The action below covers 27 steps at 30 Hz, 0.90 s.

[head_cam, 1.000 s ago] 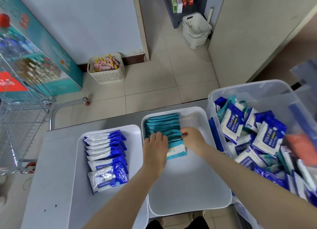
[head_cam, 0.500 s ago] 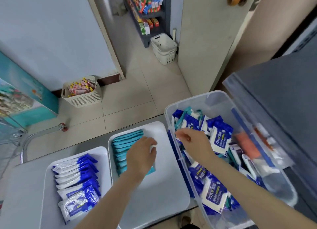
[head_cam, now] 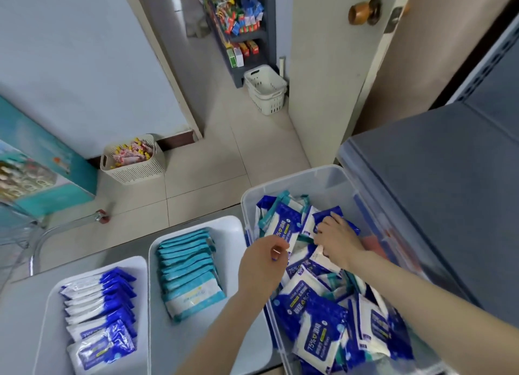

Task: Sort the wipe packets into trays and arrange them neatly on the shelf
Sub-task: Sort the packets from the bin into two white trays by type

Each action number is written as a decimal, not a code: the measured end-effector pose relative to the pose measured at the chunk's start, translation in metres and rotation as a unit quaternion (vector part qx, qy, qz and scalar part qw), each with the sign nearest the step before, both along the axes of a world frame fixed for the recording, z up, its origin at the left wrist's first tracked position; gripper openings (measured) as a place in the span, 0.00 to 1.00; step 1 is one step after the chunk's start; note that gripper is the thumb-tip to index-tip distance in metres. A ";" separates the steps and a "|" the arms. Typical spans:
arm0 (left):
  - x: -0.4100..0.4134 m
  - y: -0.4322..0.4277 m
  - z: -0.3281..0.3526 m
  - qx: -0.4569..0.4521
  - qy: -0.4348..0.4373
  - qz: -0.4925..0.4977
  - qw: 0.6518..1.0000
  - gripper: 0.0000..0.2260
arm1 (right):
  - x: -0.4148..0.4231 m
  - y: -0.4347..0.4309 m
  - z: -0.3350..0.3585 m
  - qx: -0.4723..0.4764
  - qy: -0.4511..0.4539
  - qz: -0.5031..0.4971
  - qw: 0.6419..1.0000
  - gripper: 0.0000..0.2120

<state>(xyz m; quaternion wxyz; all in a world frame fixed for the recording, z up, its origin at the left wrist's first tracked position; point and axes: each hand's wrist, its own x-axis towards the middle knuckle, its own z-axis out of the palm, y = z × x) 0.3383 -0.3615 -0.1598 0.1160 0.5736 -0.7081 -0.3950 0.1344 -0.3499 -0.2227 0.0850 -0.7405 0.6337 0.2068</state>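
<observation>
**Both hands at the bin of mixed wipe packets**

At the far left, a white tray (head_cam: 49, 307) is sitting on the grey table (head_cam: 19, 298), carrying a row of blue-and-white packets (head_cam: 98, 315) that are overlapping one another from back to front. Just beside it on the right, a second white tray (head_cam: 202, 346) is holding a similar overlapping row of teal packets (head_cam: 189, 273), packed toward its far left corner, with the near half of the tray lying bare.

Next, the left hand (head_cam: 262, 268) is hovering over the left rim of the clear plastic bin (head_cam: 306, 178), back toward the camera and fingers curling downward. They are hiding under the hand, so whether it is holding anything cannot be told.

Inside the bin, loose packets (head_cam: 317, 338), blue ones and teal ones mixed, are lying heaped at all angles. The right hand (head_cam: 338, 241) is reaching down into the far part of that heap, fingers bending onto a blue packet (head_cam: 327, 214); whether they are gripping it or only touching it cannot be told.

On the tiled floor beyond the table, a slatted basket (head_cam: 134, 169) of sweets is standing against the wall, and a white basket (head_cam: 266, 90) is standing by a dark shelf unit (head_cam: 252, 36) stocked with small goods.
</observation>
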 end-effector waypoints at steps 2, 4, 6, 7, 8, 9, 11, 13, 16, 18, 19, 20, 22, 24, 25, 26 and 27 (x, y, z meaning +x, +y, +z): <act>-0.004 0.002 -0.003 0.029 0.002 0.004 1.000 0.06 | -0.002 -0.006 0.004 0.002 0.030 0.002 1.000 0.15; -0.009 0.002 -0.004 0.058 0.001 0.003 0.998 0.08 | -0.002 -0.008 0.015 -0.007 -0.030 -0.046 0.998 0.11; -0.014 -0.001 -0.005 0.082 0.005 0.002 0.997 0.13 | 0.002 -0.006 0.030 -0.052 -0.171 -0.125 0.976 0.05; -0.017 -0.002 -0.004 0.091 0.007 -0.002 0.996 0.15 | 0.007 -0.004 0.038 -0.067 -0.247 -0.159 0.953 0.04; -0.020 -0.003 -0.004 0.098 0.014 -0.007 0.995 0.13 | 0.014 -0.002 0.046 -0.071 -0.313 -0.186 0.929 0.03; -0.022 -0.004 -0.001 0.105 0.023 -0.009 0.994 0.09 | 0.021 -0.001 0.052 -0.070 -0.369 -0.206 0.904 0.03; -0.023 -0.005 0.002 0.113 0.052 0.015 0.992 0.03 | 0.029 0.001 0.060 -0.071 -0.451 -0.227 0.860 0.06; -0.018 -0.008 0.003 0.111 0.063 0.046 0.991 0.02 | 0.030 0.005 0.061 -0.088 -0.498 -0.261 0.822 0.05; -0.004 -0.012 0.004 0.090 0.047 0.069 0.992 0.05 | 0.025 0.018 0.049 -0.136 -0.504 -0.341 0.782 0.07; 0.006 -0.014 0.003 0.078 0.025 0.084 0.993 0.07 | 0.025 0.029 0.040 -0.114 -0.452 -0.376 0.801 0.06; 0.011 -0.014 0.004 0.070 0.013 0.093 0.993 0.07 | 0.026 0.034 0.034 -0.080 -0.417 -0.379 0.822 0.05; 0.014 -0.014 0.004 0.062 0.009 0.106 0.992 0.07 | 0.030 0.039 0.028 -0.033 -0.380 -0.369 0.847 0.06; 0.019 -0.012 0.005 0.047 0.023 0.134 0.990 0.07 | 0.039 0.048 0.018 0.066 -0.320 -0.332 0.885 0.10; 0.022 -0.012 0.008 0.038 0.035 0.145 0.988 0.06 | 0.049 0.055 0.010 0.084 -0.299 -0.301 0.901 0.09; 0.023 -0.012 0.009 0.034 0.037 0.144 0.988 0.06 | 0.051 0.056 0.009 0.060 -0.300 -0.295 0.905 0.06; 0.023 -0.012 0.011 0.030 0.039 0.143 0.988 0.05 | 0.051 0.057 0.008 0.034 -0.308 -0.295 0.904 0.05; 0.024 -0.013 0.012 0.025 0.041 0.141 0.989 0.05 | 0.050 0.057 0.008 0.015 -0.319 -0.297 0.900 0.06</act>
